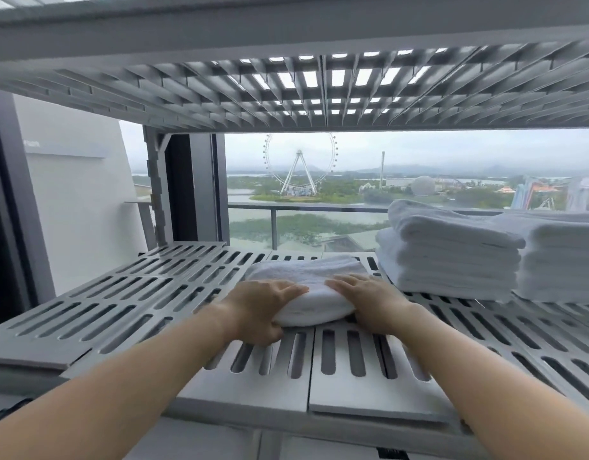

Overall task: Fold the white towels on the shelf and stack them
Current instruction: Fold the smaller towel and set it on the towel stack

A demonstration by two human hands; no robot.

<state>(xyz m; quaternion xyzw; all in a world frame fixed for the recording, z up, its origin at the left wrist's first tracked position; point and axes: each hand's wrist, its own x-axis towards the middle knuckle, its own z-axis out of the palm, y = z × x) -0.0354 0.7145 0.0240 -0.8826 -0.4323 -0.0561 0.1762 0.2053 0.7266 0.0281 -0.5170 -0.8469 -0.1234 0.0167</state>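
Observation:
A folded white towel (308,280) lies in the middle of the grey slotted shelf (120,293). My left hand (256,310) grips its near left corner, fingers lying on top and thumb tucked under the edge. At the towel's near right corner my right hand (369,300) holds it the same way, fingers on top; its thumb is hidden. A stack of folded white towels (449,257) stands at the right of the shelf, with a second stack (562,260) beside it at the frame edge.
Another slotted shelf (286,91) hangs close overhead. A grey upright post (157,187) stands at the back left. Behind the shelf is a window with a balcony rail (303,207). The left half of the shelf carries no towels.

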